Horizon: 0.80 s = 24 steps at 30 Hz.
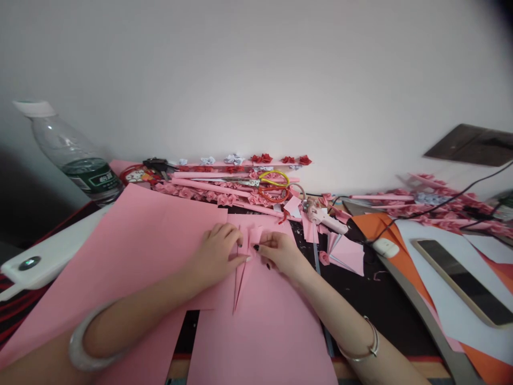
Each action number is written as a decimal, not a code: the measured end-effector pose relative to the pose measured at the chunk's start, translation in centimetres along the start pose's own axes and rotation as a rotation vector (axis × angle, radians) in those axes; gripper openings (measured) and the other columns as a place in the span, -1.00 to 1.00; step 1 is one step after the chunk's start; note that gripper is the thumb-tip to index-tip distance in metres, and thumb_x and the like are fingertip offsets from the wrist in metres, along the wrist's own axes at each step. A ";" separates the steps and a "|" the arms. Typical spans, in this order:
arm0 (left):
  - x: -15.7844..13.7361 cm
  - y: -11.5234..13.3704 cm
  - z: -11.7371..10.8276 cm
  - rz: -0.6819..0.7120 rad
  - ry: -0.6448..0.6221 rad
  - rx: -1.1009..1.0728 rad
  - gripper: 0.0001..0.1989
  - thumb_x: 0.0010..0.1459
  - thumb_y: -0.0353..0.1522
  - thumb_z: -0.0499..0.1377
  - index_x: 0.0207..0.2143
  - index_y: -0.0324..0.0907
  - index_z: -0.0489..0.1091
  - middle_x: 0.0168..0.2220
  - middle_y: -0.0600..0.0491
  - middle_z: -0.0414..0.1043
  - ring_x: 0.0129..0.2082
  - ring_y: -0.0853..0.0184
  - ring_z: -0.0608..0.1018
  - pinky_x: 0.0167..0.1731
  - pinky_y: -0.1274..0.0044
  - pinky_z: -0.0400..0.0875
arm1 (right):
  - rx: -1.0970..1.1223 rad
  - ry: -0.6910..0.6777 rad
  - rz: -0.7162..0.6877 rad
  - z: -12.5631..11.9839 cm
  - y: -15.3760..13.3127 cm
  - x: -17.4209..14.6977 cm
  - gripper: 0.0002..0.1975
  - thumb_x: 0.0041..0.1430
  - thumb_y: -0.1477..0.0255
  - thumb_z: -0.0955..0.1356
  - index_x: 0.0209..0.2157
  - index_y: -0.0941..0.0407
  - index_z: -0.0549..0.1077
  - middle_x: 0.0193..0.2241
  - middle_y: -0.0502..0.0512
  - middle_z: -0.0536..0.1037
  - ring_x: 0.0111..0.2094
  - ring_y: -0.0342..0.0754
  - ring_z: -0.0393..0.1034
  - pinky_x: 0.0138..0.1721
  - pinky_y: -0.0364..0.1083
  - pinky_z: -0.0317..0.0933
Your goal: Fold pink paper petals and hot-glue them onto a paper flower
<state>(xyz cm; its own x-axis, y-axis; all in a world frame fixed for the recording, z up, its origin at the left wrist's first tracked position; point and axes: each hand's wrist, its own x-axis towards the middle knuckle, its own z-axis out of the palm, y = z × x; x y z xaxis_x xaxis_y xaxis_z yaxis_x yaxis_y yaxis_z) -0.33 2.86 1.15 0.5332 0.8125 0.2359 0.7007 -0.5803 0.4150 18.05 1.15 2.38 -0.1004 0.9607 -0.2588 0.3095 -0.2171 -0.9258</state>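
Observation:
Between my two hands is a folded piece of pink paper, narrowing to a point toward me. My left hand is closed on its left side, thumb and fingers pinching the fold. From the right, my right hand pinches the other edge with thumb and forefinger. Beneath lies a large pink paper sheet, and a second pink sheet spreads under my left forearm. The inner folds of the small piece are partly hidden by my fingers.
Scissors lie among pink paper stems with roses behind my hands. A glue gun and small paper squares are to the right. A phone rests on white paper. A water bottle and a white device stand left.

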 end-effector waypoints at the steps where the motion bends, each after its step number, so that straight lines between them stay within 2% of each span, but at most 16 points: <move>1: 0.0 0.0 0.0 0.001 0.002 -0.007 -0.79 0.06 -0.22 0.17 -0.34 -0.15 0.26 -0.22 0.03 0.29 -0.15 0.20 0.29 -0.14 0.36 0.19 | 0.058 -0.014 0.019 0.1 -0.1 0.0 -0.90 -0.01 0.44 0.31 -0.40 0.18 0.35 -0.70 -0.10 0.36 -0.72 -0.24 0.18 -0.68 -0.25 0.00; 4: 0.0 0.1 0.1 0.015 -0.011 -0.043 -0.80 0.05 -0.23 0.18 -0.34 -0.15 0.27 -0.23 0.04 0.30 -0.17 0.22 0.31 -0.15 0.37 0.20 | 0.079 -0.065 0.036 0.3 0.0 -0.1 -0.92 -0.03 0.45 0.31 -0.44 0.16 0.33 -0.75 -0.14 0.33 -0.78 -0.26 0.13 -0.73 -0.26 -0.06; 7: 0.0 0.4 0.0 0.022 -0.038 -0.076 -0.76 0.01 -0.23 0.21 -0.32 -0.14 0.27 -0.24 0.05 0.29 -0.18 0.21 0.34 -0.16 0.36 0.21 | -0.011 -0.126 -0.023 0.3 0.3 0.0 -0.95 -0.04 0.47 0.30 -0.52 0.15 0.33 -0.75 -0.14 0.32 -0.76 -0.28 0.09 -0.72 -0.26 -0.07; 11: 0.0 0.8 -0.1 0.049 -0.085 -0.133 -0.76 0.00 -0.26 0.24 -0.35 -0.15 0.25 -0.26 0.05 0.28 -0.20 0.23 0.36 -0.17 0.35 0.26 | -0.029 -0.105 -0.063 0.4 0.8 0.2 -0.94 -0.05 0.53 0.26 -0.55 0.14 0.28 -0.71 -0.12 0.36 -0.71 -0.27 0.13 -0.67 -0.26 -0.02; 13: 0.1 0.9 -0.1 0.044 -0.032 -0.174 -0.74 0.00 -0.26 0.24 -0.33 -0.15 0.24 -0.19 0.01 0.27 -0.11 0.19 0.35 -0.11 0.31 0.27 | 0.025 -0.085 -0.065 0.5 0.8 0.2 -0.93 -0.03 0.53 0.24 -0.53 0.12 0.22 -0.71 -0.12 0.36 -0.72 -0.26 0.14 -0.69 -0.26 -0.02; 15: 0.1 0.7 0.0 -0.001 0.092 -0.252 -0.64 0.00 -0.26 0.23 -0.17 -0.14 0.22 0.00 -0.08 0.19 0.06 0.13 0.26 -0.01 0.27 0.23 | 0.151 -0.037 -0.090 0.5 0.7 0.1 -0.92 0.03 0.47 0.23 -0.48 0.09 0.17 -0.70 -0.13 0.37 -0.75 -0.26 0.12 -0.72 -0.27 -0.05; 17: 0.1 0.5 0.2 -0.071 0.165 -0.417 -0.37 0.04 -0.28 0.21 0.11 -0.09 0.00 0.18 -0.15 0.00 0.15 0.13 0.19 0.04 0.27 0.21 | 0.309 0.018 -0.153 0.5 0.5 -0.1 -0.85 0.08 0.39 0.25 -0.45 0.07 0.12 -0.67 -0.14 0.39 -0.77 -0.27 0.11 -0.76 -0.27 -0.10; 18: 0.1 0.4 0.2 -0.111 0.148 -0.535 -0.26 0.06 -0.28 0.18 0.19 -0.04 -0.18 0.21 -0.16 -0.06 0.15 0.16 0.22 0.03 0.29 0.24 | 0.376 0.039 -0.192 0.4 0.4 -0.2 -0.82 0.10 0.35 0.26 -0.45 0.07 0.10 -0.65 -0.14 0.39 -0.77 -0.27 0.11 -0.76 -0.27 -0.11; 19: 0.1 0.3 0.2 -0.149 0.090 -0.664 -0.20 0.10 -0.27 0.15 0.23 -0.01 -0.32 0.21 -0.17 -0.03 0.10 0.19 0.30 -0.01 0.32 0.30 | 0.422 0.052 -0.229 0.4 0.2 -0.3 -0.79 0.11 0.33 0.27 -0.45 0.06 0.09 -0.63 -0.14 0.40 -0.77 -0.27 0.12 -0.77 -0.27 -0.11; 20: 0.2 0.3 0.2 -0.184 0.003 -0.791 -0.21 0.14 -0.26 0.11 0.24 0.01 -0.38 0.18 -0.17 0.08 0.02 0.23 0.40 -0.07 0.36 0.35 | 0.456 0.061 -0.262 0.3 0.1 -0.3 -0.77 0.12 0.31 0.27 -0.45 0.06 0.08 -0.61 -0.13 0.41 -0.76 -0.27 0.14 -0.77 -0.27 -0.09; 21: 0.2 0.2 0.1 -0.212 -0.098 -0.902 -0.27 0.17 -0.24 0.08 0.24 0.00 -0.34 0.11 -0.16 0.20 -0.09 0.26 0.48 -0.14 0.38 0.39 | 0.483 0.070 -0.289 0.2 0.0 -0.4 -0.75 0.12 0.31 0.29 -0.46 0.06 0.08 -0.60 -0.12 0.41 -0.75 -0.27 0.16 -0.76 -0.27 -0.07; 22: 0.2 0.2 -0.1 -0.230 -0.200 -0.991 -0.37 0.20 -0.22 0.04 0.22 -0.04 -0.22 0.01 -0.13 0.33 -0.20 0.28 0.53 -0.22 0.41 0.43 | 0.505 0.079 -0.309 0.1 -0.1 -0.4 -0.75 0.12 0.31 0.30 -0.45 0.06 0.09 -0.59 -0.12 0.41 -0.73 -0.26 0.19 -0.76 -0.27 -0.04; 24: 0.3 0.3 -0.4 -0.232 -0.360 -1.090 -0.60 0.23 -0.18 -0.01 0.06 -0.16 0.11 -0.23 -0.05 0.46 -0.41 0.34 0.56 -0.39 0.49 0.43 | 0.539 0.079 -0.322 0.0 -0.2 -0.5 -0.75 0.11 0.30 0.32 -0.44 0.06 0.13 -0.57 -0.11 0.42 -0.70 -0.24 0.26 -0.74 -0.27 0.03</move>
<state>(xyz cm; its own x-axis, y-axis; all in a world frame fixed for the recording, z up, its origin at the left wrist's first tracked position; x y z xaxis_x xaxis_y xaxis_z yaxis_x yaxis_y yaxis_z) -0.19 2.95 1.69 0.6718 0.7285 -0.1344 0.1145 0.0771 0.9904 18.07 0.72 2.65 -0.0325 0.9978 0.0575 -0.2468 0.0477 -0.9679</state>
